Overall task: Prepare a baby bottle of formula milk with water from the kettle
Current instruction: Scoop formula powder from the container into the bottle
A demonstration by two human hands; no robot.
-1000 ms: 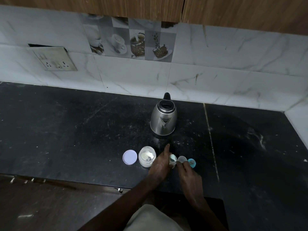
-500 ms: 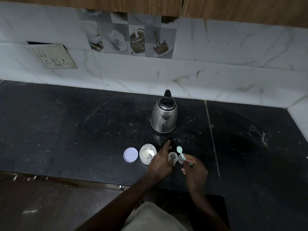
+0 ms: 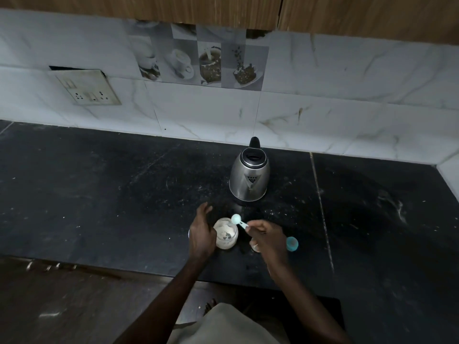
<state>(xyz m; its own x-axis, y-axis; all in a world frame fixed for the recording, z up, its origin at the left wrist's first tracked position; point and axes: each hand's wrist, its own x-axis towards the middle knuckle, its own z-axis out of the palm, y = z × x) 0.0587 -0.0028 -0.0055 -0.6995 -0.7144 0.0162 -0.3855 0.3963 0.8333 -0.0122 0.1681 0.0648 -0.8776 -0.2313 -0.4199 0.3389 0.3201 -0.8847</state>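
Observation:
An open glass jar of formula powder (image 3: 225, 234) stands on the black counter (image 3: 124, 194). My left hand (image 3: 202, 234) wraps around the jar's left side. My right hand (image 3: 269, 238) pinches the handle of a pale teal scoop (image 3: 237, 219), whose bowl hovers over the jar's far right rim. The baby bottle (image 3: 254, 248) is almost hidden under my right hand, with only a pale bit showing. Just right of that hand lies a teal bottle cap (image 3: 292, 243). The steel kettle (image 3: 249, 178) stands behind, lid shut, spout facing me.
A wall socket plate (image 3: 87, 88) sits on the tiled backsplash at the left. A seam (image 3: 321, 209) in the counter runs right of the kettle. The counter's front edge (image 3: 99, 266) lies close to my body. My left hand hides the jar's lid.
My left hand left the bottle and went to the jar. My right hand carried the scoop leftward from over the bottle to the jar's rim.

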